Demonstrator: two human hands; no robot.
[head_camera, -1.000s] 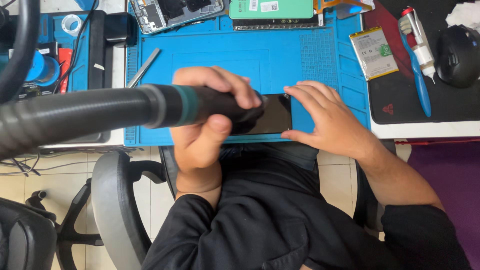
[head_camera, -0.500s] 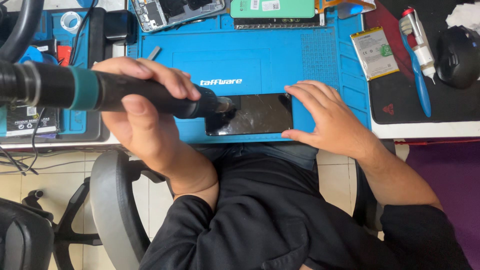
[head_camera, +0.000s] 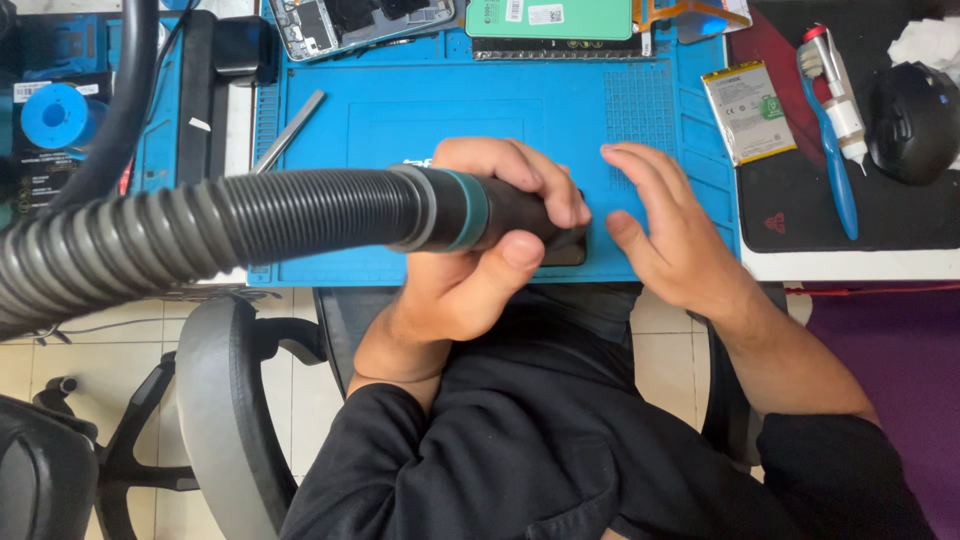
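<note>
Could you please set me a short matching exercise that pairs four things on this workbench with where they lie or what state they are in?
Things:
1. hot-air handle
2. flat battery
3. black mouse
4. blue spool

Places or states:
A. at the far left, beside the hose
B. gripped in the left hand
C. on the dark pad at the far right
D. at the right edge of the blue mat

Pairs: 1-B, 2-D, 3-C, 4-A
</note>
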